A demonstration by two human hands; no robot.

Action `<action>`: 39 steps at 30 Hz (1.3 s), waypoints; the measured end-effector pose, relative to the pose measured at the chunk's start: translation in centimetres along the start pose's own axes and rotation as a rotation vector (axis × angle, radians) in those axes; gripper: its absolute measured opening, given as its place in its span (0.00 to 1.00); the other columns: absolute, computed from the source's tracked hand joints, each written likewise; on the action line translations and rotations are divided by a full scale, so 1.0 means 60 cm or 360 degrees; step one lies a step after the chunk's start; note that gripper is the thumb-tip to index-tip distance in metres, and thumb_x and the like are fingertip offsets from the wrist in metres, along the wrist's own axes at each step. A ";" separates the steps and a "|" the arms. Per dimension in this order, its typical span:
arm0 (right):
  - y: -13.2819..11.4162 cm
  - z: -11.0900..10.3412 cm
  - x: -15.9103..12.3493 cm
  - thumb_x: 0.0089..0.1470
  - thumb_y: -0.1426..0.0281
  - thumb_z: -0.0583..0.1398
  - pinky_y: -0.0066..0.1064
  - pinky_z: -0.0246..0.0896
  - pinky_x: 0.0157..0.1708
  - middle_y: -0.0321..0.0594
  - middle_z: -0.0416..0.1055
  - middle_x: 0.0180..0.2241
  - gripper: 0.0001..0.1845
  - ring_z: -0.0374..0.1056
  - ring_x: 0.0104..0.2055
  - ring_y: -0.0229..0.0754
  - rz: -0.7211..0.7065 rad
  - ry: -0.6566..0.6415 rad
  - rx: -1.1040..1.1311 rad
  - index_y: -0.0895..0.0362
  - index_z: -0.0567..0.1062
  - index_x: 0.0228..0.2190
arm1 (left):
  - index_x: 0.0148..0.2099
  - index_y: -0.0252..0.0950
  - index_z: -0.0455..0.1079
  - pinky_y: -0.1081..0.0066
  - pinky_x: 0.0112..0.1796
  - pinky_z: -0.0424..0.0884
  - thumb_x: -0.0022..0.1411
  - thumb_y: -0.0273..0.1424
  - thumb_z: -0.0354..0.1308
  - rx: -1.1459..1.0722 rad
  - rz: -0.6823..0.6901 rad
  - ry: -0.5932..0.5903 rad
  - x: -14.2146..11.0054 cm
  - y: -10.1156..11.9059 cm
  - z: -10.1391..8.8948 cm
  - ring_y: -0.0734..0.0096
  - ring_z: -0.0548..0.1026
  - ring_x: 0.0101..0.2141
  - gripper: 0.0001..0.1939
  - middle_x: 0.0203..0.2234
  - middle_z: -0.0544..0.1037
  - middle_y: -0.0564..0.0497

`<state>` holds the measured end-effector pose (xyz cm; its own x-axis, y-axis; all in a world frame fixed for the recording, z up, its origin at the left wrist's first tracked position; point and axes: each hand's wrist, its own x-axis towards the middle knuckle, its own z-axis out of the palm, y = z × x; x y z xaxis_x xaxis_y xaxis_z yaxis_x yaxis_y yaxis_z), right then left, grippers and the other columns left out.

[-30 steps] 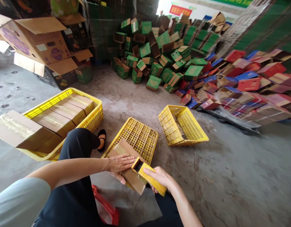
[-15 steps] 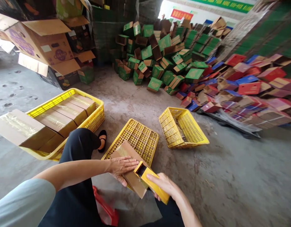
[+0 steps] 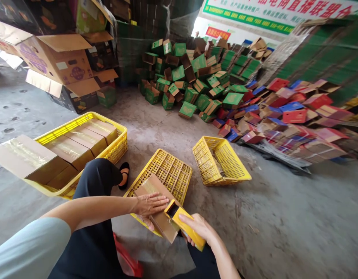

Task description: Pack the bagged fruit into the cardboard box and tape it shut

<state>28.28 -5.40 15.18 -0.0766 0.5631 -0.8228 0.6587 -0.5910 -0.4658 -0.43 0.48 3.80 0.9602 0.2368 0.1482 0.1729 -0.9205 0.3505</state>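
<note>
A cardboard box (image 3: 151, 187) lies across an upturned yellow crate (image 3: 170, 166) in front of me, with a strip of tape along its top. My left hand (image 3: 150, 205) rests flat on the box, fingers stretched out. My right hand (image 3: 198, 228) is wrapped round a yellow tape dispenser (image 3: 192, 232), whose front end is at the near part of the box top, close to my left fingertips. Whether the dispenser's edge touches the cardboard I cannot tell.
At the left a yellow crate (image 3: 123, 142) holds several taped cardboard boxes (image 3: 69, 149). Another yellow crate (image 3: 206, 161) stands tilted on the right. Behind are heaps of green boxes (image 3: 187, 110) and red and blue boxes (image 3: 294, 116). A red plastic piece (image 3: 128, 259) is beside my leg.
The camera view has tilted up slightly, showing more of the wall banner. Both hands, the box and the tape dispenser keep nearly the same positions relative to one another.
</note>
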 end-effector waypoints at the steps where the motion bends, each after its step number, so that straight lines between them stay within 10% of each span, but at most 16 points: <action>1: -0.002 0.000 0.000 0.64 0.47 0.55 0.31 0.75 0.22 0.45 0.76 0.19 0.26 0.77 0.20 0.47 -0.0001 0.0007 -0.0005 0.55 0.73 0.27 | 0.78 0.24 0.40 0.49 0.72 0.47 0.71 0.55 0.50 0.0019 0.0018 0.0013 0.003 0.004 0.000 0.48 0.48 0.74 0.51 0.74 0.51 0.31; 39: 0.045 -0.005 -0.021 0.63 0.44 0.56 0.37 0.78 0.27 0.47 0.76 0.20 0.28 0.78 0.23 0.49 0.0015 -0.0022 0.0116 0.55 0.73 0.29 | 0.79 0.26 0.38 0.51 0.72 0.45 0.73 0.55 0.46 -0.0034 0.0118 -0.0063 0.034 0.001 0.018 0.51 0.46 0.74 0.48 0.75 0.49 0.34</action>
<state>30.39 -7.54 15.04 -0.0812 0.5494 -0.8316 0.6032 -0.6371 -0.4798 1.75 0.57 3.11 0.9782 0.1553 0.1378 0.0968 -0.9282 0.3594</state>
